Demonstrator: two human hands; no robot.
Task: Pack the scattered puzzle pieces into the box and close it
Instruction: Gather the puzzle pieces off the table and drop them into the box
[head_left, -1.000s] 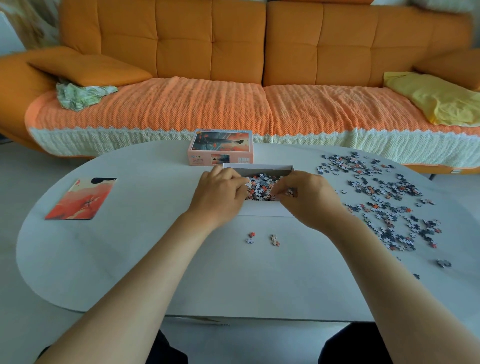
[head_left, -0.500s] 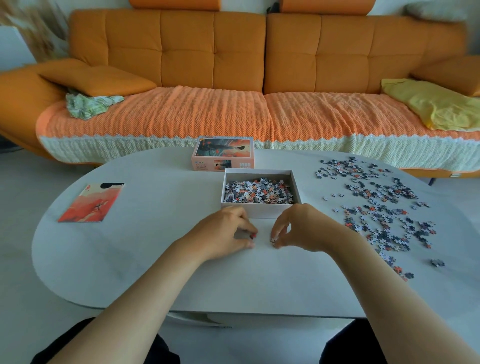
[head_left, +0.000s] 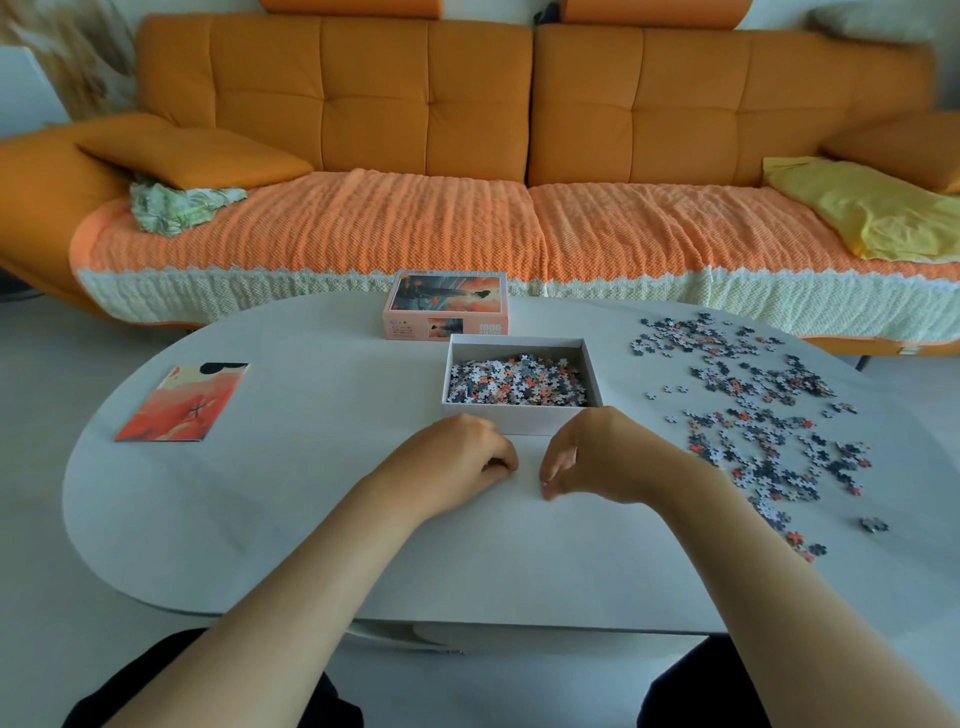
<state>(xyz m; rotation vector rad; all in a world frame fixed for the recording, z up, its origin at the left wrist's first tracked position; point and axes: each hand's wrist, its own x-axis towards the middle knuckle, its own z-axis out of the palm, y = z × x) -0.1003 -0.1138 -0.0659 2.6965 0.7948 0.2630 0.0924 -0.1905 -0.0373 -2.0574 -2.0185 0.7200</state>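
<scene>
Plainly, two bare hands rest on the smooth white oval table (head_left: 260, 519), just in front of one open box (head_left: 522, 422). Left hand (head_left: 457, 457) is curled nearly to a fist; right hand (head_left: 597, 454) has fingers pinched down at the tabletop; whether either holds a piece I cannot tell. One shallow cardboard box is partly filled with pieces. One loose scatter of pieces (head_left: 753, 415), too many to count, lies to its right. One lid (head_left: 447, 306) sits behind it, one glossy card (head_left: 182, 402) far left.

Left hand (head_left: 457, 457) curled knuckles-up — right hand (head_left: 597, 457) beside it, fingertips pinched downward
</scene>
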